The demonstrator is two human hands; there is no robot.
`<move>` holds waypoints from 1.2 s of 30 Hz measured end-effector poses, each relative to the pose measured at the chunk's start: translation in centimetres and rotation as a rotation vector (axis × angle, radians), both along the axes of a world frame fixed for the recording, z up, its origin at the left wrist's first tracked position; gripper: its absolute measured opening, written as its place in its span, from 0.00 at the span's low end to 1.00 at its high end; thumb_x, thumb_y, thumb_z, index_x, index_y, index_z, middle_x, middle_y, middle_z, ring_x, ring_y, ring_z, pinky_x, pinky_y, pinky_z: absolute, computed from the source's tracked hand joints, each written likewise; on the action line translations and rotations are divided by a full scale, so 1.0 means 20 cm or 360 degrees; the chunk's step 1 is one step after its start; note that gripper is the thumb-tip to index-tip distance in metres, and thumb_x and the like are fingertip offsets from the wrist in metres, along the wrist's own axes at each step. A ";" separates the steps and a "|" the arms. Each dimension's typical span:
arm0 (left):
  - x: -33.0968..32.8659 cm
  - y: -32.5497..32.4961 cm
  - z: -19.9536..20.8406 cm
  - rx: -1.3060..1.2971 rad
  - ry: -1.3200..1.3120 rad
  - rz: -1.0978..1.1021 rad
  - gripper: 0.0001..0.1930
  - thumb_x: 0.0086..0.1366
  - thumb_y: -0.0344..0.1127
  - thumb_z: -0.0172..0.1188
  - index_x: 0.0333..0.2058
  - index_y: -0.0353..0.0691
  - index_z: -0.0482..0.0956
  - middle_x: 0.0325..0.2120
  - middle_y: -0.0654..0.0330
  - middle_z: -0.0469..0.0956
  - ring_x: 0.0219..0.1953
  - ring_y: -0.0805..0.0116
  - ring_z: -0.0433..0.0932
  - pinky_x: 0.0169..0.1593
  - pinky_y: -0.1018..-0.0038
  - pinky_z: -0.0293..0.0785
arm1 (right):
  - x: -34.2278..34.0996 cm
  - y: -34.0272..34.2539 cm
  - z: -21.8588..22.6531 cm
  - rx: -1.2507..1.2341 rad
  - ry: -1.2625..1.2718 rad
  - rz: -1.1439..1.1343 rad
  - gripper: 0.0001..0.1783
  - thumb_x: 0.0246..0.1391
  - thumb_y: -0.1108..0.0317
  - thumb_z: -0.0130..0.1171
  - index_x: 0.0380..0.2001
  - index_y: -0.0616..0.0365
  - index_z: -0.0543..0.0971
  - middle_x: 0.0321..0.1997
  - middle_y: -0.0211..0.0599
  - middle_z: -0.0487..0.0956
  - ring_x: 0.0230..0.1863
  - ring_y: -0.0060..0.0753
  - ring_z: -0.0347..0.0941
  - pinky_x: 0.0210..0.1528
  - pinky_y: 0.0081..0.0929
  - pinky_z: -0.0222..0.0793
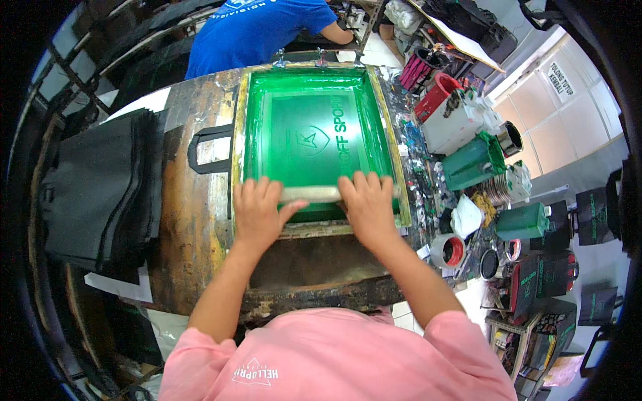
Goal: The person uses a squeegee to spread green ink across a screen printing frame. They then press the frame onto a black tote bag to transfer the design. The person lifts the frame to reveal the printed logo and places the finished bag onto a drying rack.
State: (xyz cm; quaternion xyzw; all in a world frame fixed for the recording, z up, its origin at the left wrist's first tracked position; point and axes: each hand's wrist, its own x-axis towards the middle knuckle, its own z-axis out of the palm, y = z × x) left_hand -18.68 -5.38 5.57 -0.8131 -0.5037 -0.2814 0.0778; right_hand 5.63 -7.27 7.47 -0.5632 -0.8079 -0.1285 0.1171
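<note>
Both of my hands grip a squeegee (pixel 311 194) with a pale bar-shaped handle, near the close end of a screen printing frame (pixel 239 144). My left hand (pixel 259 212) is wrapped round its left part, thumb pointing inward. Round the right part curl the fingers of my right hand (pixel 367 207). Green ink coats the mesh (pixel 281 123), which shows a shield design and lettering. The squeegee's blade is hidden below the handle. From under the frame's left side sticks out the handle of a black bag (pixel 202 166), the rest of it covered.
Stacked black fabric bags (pixel 100 194) lie on the left of the stained wooden table (pixel 194 247). Hinge clamps (pixel 321 59) hold the frame's far edge. Along the right stand a green jug (pixel 473 164), a green jerrycan (pixel 521 221) and a tape roll (pixel 448 250). A co-worker in a blue shirt (pixel 257 30) bends beyond the table.
</note>
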 end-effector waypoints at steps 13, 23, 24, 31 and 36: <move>-0.39 -0.37 -0.23 -0.0415 -0.0297 0.0677 0.56 0.40 0.65 0.86 0.64 0.36 0.78 0.57 0.46 0.73 0.58 0.45 0.71 0.68 0.46 0.59 | -0.01 -0.11 0.16 -0.0031 0.0234 0.0040 0.33 0.60 0.34 0.66 0.49 0.54 0.81 0.42 0.41 0.76 0.48 0.46 0.70 0.57 0.53 0.59; -0.14 -0.03 0.14 -0.0438 -0.0828 0.0583 0.52 0.68 0.62 0.70 0.78 0.34 0.58 0.74 0.32 0.62 0.76 0.35 0.60 0.80 0.48 0.47 | 0.04 0.51 1.04 0.0629 0.0243 0.0137 0.28 0.63 0.37 0.62 0.33 0.55 0.81 0.33 0.44 0.80 0.39 0.51 0.80 0.40 0.48 0.68; -0.10 -0.05 0.09 -0.0553 -0.0347 0.0725 0.53 0.68 0.64 0.69 0.78 0.33 0.58 0.74 0.32 0.60 0.78 0.35 0.57 0.81 0.47 0.46 | 0.04 0.55 1.09 0.0618 0.0272 0.0185 0.23 0.64 0.44 0.63 0.40 0.54 0.84 0.36 0.45 0.81 0.41 0.52 0.81 0.40 0.48 0.71; -0.08 -0.04 -0.16 -0.0809 -0.0329 0.0676 0.53 0.66 0.67 0.69 0.75 0.29 0.64 0.73 0.31 0.64 0.78 0.37 0.59 0.80 0.44 0.44 | 0.01 0.69 1.30 0.0470 0.0281 0.0211 0.42 0.75 0.28 0.41 0.27 0.56 0.82 0.22 0.31 0.77 0.25 0.28 0.72 0.30 0.30 0.69; -0.32 0.41 0.15 -0.0262 -0.0951 0.0375 0.34 0.62 0.32 0.76 0.65 0.29 0.77 0.57 0.43 0.83 0.58 0.54 0.82 0.63 0.62 0.76 | -0.02 0.79 1.44 0.0229 0.0273 0.0118 0.42 0.76 0.30 0.38 0.31 0.56 0.83 0.27 0.31 0.79 0.30 0.25 0.73 0.31 0.28 0.71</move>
